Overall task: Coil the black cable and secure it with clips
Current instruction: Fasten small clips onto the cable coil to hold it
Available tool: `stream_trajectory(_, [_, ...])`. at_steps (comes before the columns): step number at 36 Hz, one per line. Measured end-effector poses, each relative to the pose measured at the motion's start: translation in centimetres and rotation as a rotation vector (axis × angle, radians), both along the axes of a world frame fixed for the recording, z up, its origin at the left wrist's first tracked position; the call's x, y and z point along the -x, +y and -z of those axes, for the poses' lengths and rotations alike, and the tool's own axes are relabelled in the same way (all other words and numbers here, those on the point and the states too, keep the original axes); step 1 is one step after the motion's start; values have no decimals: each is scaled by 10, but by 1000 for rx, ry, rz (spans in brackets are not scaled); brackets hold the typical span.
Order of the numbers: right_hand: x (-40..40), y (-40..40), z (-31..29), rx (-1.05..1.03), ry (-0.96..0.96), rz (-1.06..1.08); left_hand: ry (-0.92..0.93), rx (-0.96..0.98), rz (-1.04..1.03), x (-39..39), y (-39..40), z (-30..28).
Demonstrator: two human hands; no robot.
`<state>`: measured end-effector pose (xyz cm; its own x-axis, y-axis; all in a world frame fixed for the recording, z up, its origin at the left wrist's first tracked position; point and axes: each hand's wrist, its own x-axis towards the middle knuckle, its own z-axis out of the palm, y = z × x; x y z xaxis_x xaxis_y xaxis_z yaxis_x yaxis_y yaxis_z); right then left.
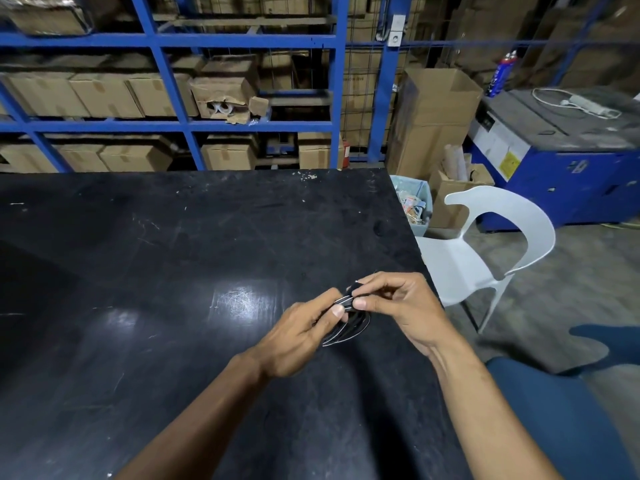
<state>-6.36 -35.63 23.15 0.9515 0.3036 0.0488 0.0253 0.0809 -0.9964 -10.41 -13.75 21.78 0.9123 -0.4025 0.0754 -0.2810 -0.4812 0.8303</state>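
glossy scratched black table (pixel 173 271), smooth white plastic chair (pixel 460 268).

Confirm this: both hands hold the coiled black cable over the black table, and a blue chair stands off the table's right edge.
Wrong on the chair: the head view shows it white, not blue. The rest holds: the left hand and right hand hold the coiled cable over the black table.
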Motion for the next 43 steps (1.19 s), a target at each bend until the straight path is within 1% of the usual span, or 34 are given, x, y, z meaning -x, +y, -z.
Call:
stream_trajectory(5, [-6, 3, 1, 202, -194, 78, 23, -76, -21, -3, -1, 0])
stream_trajectory(10, [-8, 8, -4, 333, -258, 54, 30, -174, 2, -12, -1, -4])
stream_trajectory(13, [-11, 12, -5, 298, -250, 80, 148, -89, -29, -17, 0, 0])
stream_trajectory(17, [-14, 17, -3, 238, -196, 143, 201, -22, -75, -20, -3, 7])
stream_trajectory(19, [-13, 20, -2, 207, -154, 159, 194, -3, -100, -21, -5, 10])
stream_trajectory(22, [-13, 23, -2, 154, -101, 172, 133, 2, -142, -18, -9, 14])
stream_trajectory(25, [-15, 25, -3, 137, -64, 170, 113, 44, -186, -14, -13, 18])
stream_trajectory(31, [-18, 26, 0, 119, -9, 151, 59, 1, -207, -12, -13, 24])
stream_trajectory(33, [-19, 26, 0, 104, 26, 139, 67, 6, -205, -12, -11, 28])
stream_trajectory(35, [-21, 26, -1, 106, 53, 132, 110, 54, -203, -13, -11, 32])
stream_trajectory(39, [-28, 29, -3, 90, 99, 157, 309, 339, -254, -17, -13, 34])
stream_trajectory(43, [-35, 30, -3, 56, 142, 167, 341, 425, -271, -21, -12, 27])
